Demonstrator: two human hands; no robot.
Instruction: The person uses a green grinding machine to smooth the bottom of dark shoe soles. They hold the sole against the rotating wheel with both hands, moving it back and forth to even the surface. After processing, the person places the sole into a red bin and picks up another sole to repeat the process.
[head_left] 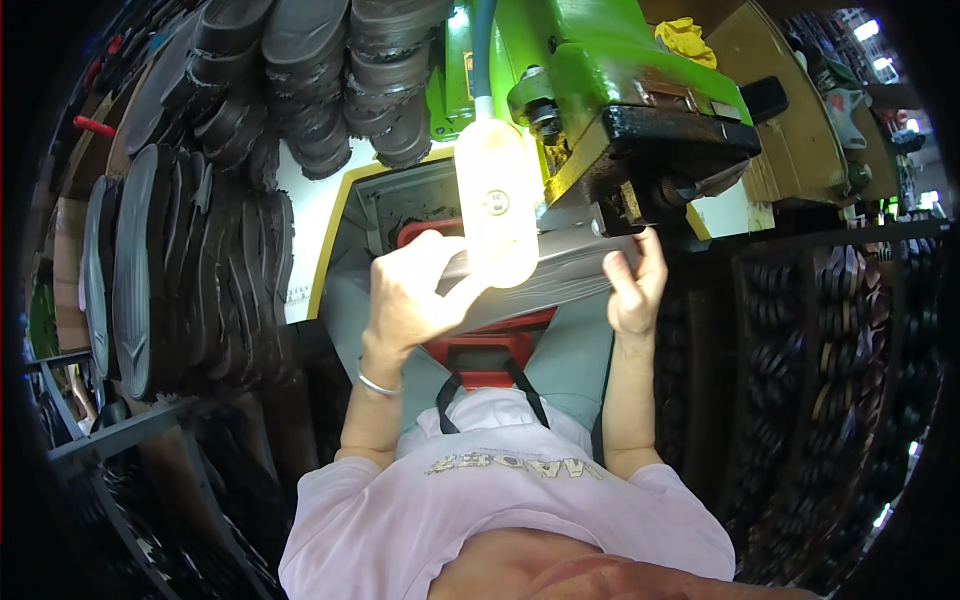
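A dark grey shoe sole [570, 262], seen mostly along its lined side, lies crosswise between my hands under the head of a green machine [650, 130]. My left hand [415, 295], with a bracelet at its wrist, is closed on the sole's left end. My right hand [637, 285] grips the right end between thumb and fingers, just below the machine's black lower part. A bright white oval lamp [497, 200] hangs in front and hides part of the sole and some of my left fingertips. The exact working point is hidden.
Stacks of dark soles [305, 80] with ragged edges stand at the back left; more soles [190, 280] stand on edge in front. A cardboard box [800, 130] and yellow cloth [685, 42] are at back right. Racks of footwear [840, 340] line the right side.
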